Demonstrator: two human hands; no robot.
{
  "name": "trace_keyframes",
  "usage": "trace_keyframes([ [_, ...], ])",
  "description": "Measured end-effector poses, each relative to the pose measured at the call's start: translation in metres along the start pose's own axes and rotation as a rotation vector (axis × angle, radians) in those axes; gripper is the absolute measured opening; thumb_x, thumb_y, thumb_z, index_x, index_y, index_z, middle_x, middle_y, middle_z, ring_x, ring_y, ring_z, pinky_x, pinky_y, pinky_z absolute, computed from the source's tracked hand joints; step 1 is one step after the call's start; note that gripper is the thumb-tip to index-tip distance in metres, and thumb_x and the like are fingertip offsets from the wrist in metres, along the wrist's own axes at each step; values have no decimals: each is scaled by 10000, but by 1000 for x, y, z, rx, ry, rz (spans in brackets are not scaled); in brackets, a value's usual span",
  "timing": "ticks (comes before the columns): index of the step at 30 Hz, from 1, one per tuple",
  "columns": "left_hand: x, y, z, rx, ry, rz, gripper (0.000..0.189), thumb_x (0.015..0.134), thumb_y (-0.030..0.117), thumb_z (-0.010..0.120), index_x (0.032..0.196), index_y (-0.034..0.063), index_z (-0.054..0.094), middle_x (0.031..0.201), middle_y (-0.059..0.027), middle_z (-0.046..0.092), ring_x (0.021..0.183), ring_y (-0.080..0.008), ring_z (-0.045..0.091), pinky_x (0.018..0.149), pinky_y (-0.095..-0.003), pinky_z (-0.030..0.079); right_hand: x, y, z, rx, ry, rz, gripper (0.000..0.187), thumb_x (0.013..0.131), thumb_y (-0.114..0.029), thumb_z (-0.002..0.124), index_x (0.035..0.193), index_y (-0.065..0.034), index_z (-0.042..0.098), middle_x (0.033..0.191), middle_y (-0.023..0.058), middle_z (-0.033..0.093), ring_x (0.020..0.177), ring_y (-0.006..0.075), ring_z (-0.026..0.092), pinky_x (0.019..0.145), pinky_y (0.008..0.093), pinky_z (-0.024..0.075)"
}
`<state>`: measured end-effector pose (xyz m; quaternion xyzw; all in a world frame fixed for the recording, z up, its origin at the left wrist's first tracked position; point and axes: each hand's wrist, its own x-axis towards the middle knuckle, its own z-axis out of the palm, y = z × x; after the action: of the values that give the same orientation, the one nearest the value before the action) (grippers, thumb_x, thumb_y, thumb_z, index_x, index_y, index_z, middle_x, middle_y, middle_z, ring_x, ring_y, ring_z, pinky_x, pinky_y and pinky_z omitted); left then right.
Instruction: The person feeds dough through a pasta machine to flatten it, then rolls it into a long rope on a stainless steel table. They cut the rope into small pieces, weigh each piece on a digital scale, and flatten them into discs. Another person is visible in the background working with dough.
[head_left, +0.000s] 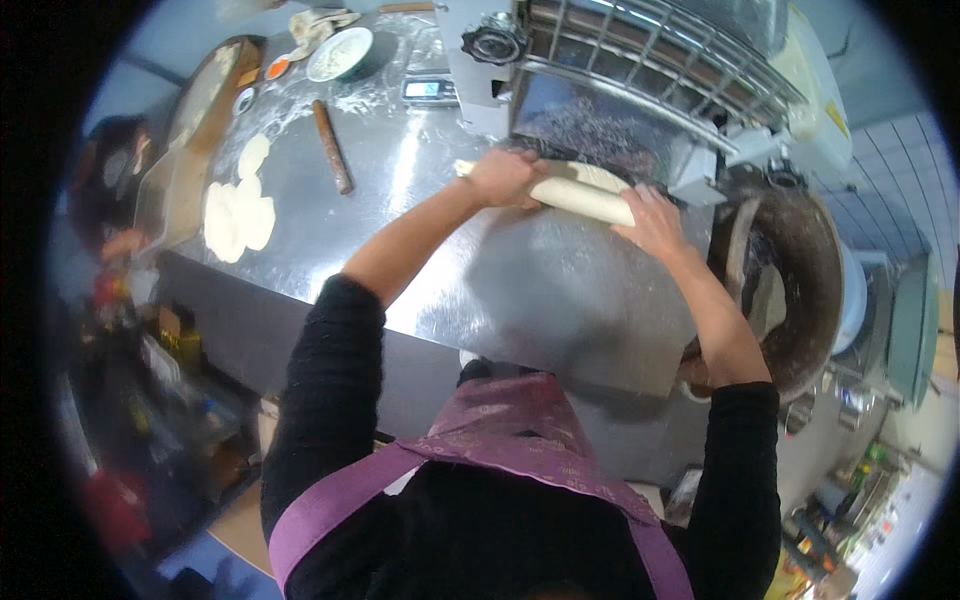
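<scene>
A thick roll of pale dough (581, 199) lies at the far side of the steel worktable (427, 247), with a flat part of the sheet showing behind it. My left hand (508, 178) is on its left end, fingers curled over the dough. At the right end, my right hand (651, 219) grips the roll between thumb and fingers. A wooden rolling pin (332, 148) rests on the table to the left. Flat pieces of dough (238, 217) overlap near the table's left edge.
A machine with a wire guard (637, 67) stands just beyond the dough. Right of the table is a large round vat (814, 277). A digital scale (429, 89), a white bowl (340, 55) and a wooden-sided container (214, 97) stand at the back left. Someone is at the far left.
</scene>
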<state>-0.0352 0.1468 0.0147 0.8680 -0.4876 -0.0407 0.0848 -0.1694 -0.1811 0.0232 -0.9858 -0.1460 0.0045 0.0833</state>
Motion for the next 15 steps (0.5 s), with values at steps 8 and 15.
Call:
trace_keyframes([
  [8,-219,87,-14,-112,-49,-43,652,794,419,865,1361,172,657,1239,-95,663,1078,-298,672,913,-504,573,-141,-188,20,147,164,-13,615,819,-414,854,1337,-141,667,1218,94,644,1121,305,624,942,474,521],
  [15,-263,163,29,-278,144,-178,981,863,292,843,1642,35,307,1645,-228,400,1562,-393,332,1267,-653,226,-168,-247,39,11,187,204,860,889,-655,666,1476,-32,579,1546,178,536,1475,402,456,1211,598,328],
])
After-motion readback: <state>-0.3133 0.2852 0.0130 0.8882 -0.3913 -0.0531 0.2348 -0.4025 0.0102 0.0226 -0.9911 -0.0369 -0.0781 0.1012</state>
